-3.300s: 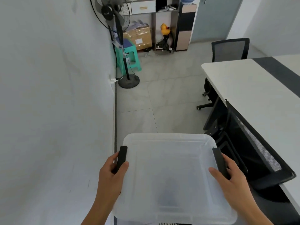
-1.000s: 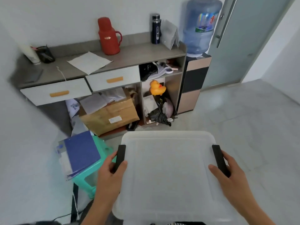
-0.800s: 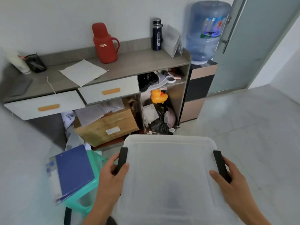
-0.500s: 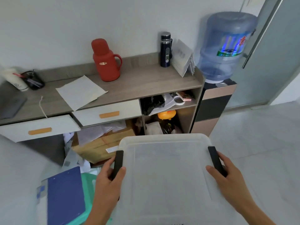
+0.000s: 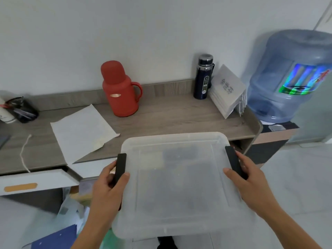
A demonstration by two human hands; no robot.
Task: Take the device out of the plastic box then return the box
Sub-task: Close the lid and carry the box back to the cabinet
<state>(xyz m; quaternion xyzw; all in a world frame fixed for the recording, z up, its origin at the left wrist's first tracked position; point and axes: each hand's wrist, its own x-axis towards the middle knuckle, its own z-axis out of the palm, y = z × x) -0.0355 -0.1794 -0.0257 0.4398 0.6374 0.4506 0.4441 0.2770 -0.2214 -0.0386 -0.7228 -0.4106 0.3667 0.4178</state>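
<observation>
Plastic box (image 5: pixel 177 186): translucent, lidded, carried level in mid-air in front of the person, its far edge over the front edge of the counter (image 5: pixel 161 115). Black clip latches on the left side (image 5: pixel 120 168) and right side (image 5: pixel 233 161), both down against the lid. Contents: dim dark shapes show through the lid; what they are cannot be told.

Left hand (image 5: pixel 109 187): fingers wrapped on the box's left side at the latch, thumb on the lid. Right hand (image 5: pixel 249 182): gripping the right side the same way, thumb on the lid.

Counter: grey wood-look top, low back lip, raised rounded right end. Bare strip of top runs between the box's far edge and the back row of items.

On the counter, left to right: dark holder (image 5: pixel 23 110) with small items, white string (image 5: pixel 24 151), paper sheet (image 5: pixel 80 132) overhanging the front edge, red thermos jug (image 5: pixel 120 90), dark flask (image 5: pixel 203 76), tilted stack of white cards (image 5: pixel 227 90).

Beyond the right end: blue water bottle (image 5: pixel 289 76). Below left: drawer (image 5: pixel 34 182), pulled out. Floor to the right lies open.
</observation>
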